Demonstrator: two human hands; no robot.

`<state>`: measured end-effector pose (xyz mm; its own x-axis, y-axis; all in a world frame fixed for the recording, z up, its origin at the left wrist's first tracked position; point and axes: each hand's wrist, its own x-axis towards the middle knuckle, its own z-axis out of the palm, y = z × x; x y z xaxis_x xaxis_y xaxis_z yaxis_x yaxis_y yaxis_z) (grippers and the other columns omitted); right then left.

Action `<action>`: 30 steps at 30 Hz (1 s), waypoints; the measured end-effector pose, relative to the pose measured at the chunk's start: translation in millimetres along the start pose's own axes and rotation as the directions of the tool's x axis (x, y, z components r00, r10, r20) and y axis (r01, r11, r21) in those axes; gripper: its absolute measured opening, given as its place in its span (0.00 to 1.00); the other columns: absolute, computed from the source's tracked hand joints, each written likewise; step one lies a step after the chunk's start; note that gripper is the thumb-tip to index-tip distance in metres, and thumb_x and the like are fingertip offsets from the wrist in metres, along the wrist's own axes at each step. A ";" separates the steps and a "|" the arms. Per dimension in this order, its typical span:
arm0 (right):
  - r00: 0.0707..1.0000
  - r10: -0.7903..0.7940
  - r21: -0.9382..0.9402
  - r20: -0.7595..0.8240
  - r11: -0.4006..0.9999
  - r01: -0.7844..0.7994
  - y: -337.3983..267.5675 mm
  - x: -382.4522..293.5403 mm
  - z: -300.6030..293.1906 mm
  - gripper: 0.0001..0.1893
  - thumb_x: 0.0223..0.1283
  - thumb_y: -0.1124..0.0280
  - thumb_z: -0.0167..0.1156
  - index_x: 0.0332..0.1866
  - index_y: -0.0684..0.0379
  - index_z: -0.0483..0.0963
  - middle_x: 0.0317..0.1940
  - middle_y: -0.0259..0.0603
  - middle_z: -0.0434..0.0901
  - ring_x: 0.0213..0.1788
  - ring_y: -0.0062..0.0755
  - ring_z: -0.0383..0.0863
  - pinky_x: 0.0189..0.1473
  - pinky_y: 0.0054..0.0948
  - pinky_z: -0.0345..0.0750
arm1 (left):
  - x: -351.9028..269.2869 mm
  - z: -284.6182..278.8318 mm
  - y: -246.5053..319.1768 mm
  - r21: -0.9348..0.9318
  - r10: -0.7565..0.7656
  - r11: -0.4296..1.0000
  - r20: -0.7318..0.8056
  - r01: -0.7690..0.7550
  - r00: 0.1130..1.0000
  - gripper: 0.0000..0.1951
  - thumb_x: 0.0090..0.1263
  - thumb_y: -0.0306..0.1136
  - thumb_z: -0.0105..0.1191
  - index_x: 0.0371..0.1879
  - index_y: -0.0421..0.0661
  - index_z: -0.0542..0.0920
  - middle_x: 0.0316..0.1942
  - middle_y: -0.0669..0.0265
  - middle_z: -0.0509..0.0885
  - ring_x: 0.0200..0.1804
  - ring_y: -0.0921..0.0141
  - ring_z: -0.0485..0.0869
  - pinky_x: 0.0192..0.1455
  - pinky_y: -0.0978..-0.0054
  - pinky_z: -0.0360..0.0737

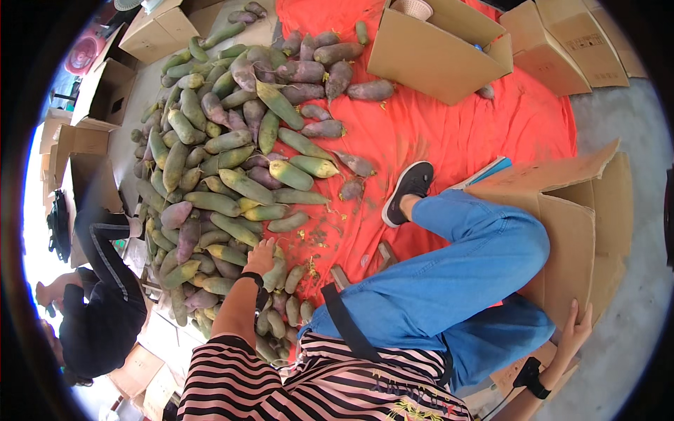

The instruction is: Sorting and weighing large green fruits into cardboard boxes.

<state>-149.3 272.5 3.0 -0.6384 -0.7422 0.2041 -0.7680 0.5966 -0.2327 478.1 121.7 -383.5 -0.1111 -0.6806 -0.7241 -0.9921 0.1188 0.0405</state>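
Observation:
My left hand (261, 257) lies over the near side of a big pile of green and purple radishes (245, 184). A pale green radish (274, 274) is beside and partly under its palm; whether the fingers grip it is hidden. At the far right, my right hand (576, 325) holds the lower edge of an open cardboard box (566, 237). This box leans against my bent knee, with its flaps raised. Its inside is mostly out of sight.
A red sheet (447, 131) with soil and leaf scraps covers the floor. Another open carton (439, 55) stands at the back, holding a woven basket (413, 9). More cartons (568, 42) are at the back right. Another person (100, 310) sits left of the pile.

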 end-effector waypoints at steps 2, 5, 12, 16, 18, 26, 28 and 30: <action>0.999 0.033 -0.038 0.031 0.999 -0.032 -3.5 -0.9 -1.5 0.22 0.67 0.61 0.58 0.48 0.78 0.72 0.36 0.57 0.82 0.36 0.38 0.79 0.42 0.34 0.76 | 5.1 -9.7 2.8 -0.031 -0.004 0.999 0.188 0.010 0.982 0.38 0.55 0.35 0.62 0.67 0.59 0.61 0.65 0.56 0.64 0.63 0.53 0.70 0.58 0.50 0.72; 0.997 0.032 -0.080 -0.068 0.996 -0.037 11.1 -4.7 2.5 0.22 0.67 0.61 0.58 0.49 0.77 0.72 0.36 0.57 0.82 0.36 0.38 0.79 0.43 0.34 0.76 | 4.0 -26.3 22.4 0.007 -0.060 0.998 0.316 0.061 0.947 0.42 0.51 0.41 0.66 0.68 0.63 0.60 0.69 0.53 0.58 0.64 0.50 0.69 0.58 0.47 0.72; 1.000 0.027 0.016 -0.007 1.000 -0.027 2.5 -4.1 1.7 0.20 0.67 0.63 0.58 0.49 0.76 0.72 0.36 0.56 0.82 0.36 0.37 0.79 0.43 0.34 0.76 | -6.8 -2.6 23.9 0.330 -0.040 0.942 0.272 -0.054 0.961 0.52 0.43 0.49 0.73 0.71 0.62 0.58 0.73 0.52 0.49 0.66 0.47 0.66 0.58 0.49 0.74; 0.999 0.053 0.015 0.002 0.998 -0.053 1.5 -4.0 1.0 0.16 0.67 0.65 0.57 0.47 0.71 0.74 0.33 0.53 0.81 0.35 0.36 0.79 0.42 0.33 0.75 | -10.3 -1.6 34.2 0.281 -0.068 0.960 0.213 0.006 0.975 0.46 0.41 0.46 0.74 0.66 0.56 0.67 0.70 0.51 0.54 0.63 0.47 0.68 0.57 0.56 0.77; 0.998 0.068 -0.008 0.006 0.998 -0.068 1.0 -4.2 1.5 0.14 0.67 0.66 0.57 0.47 0.69 0.74 0.33 0.52 0.80 0.35 0.37 0.79 0.41 0.33 0.75 | -22.6 1.4 40.0 0.294 -0.014 0.955 0.159 -0.034 0.987 0.44 0.40 0.45 0.74 0.62 0.54 0.70 0.69 0.50 0.55 0.63 0.48 0.68 0.57 0.56 0.77; 0.996 0.067 -0.012 -0.065 0.998 -0.068 -1.6 -6.9 -5.2 0.12 0.65 0.66 0.58 0.47 0.64 0.74 0.35 0.50 0.81 0.39 0.46 0.82 0.42 0.34 0.76 | -82.8 -19.8 56.7 0.149 0.357 0.928 -0.096 -0.341 0.929 0.31 0.38 0.41 0.73 0.44 0.47 0.76 0.66 0.42 0.56 0.64 0.43 0.63 0.62 0.56 0.69; 0.995 0.040 -0.062 -0.093 0.997 -0.046 -9.0 -9.9 3.5 0.12 0.64 0.67 0.59 0.46 0.64 0.75 0.36 0.50 0.81 0.39 0.47 0.82 0.43 0.34 0.76 | -86.0 -21.1 60.2 0.018 0.353 0.934 -0.195 -0.356 0.915 0.31 0.39 0.42 0.73 0.44 0.46 0.76 0.66 0.42 0.56 0.64 0.42 0.62 0.63 0.55 0.68; 0.985 -0.032 -0.153 -0.169 0.988 0.006 0.5 -12.7 9.1 0.12 0.62 0.68 0.61 0.45 0.63 0.76 0.37 0.49 0.82 0.42 0.46 0.83 0.44 0.35 0.77 | -83.6 -29.0 77.1 -0.179 0.307 0.906 -0.346 -0.384 0.887 0.30 0.41 0.41 0.73 0.43 0.44 0.75 0.65 0.40 0.55 0.64 0.40 0.61 0.65 0.54 0.66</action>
<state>-141.2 279.5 -8.4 -0.6132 -0.6985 0.3688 -0.7703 0.6323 -0.0832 409.2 166.8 -299.8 -0.4236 -0.8169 -0.3915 -0.8667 0.2397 0.4376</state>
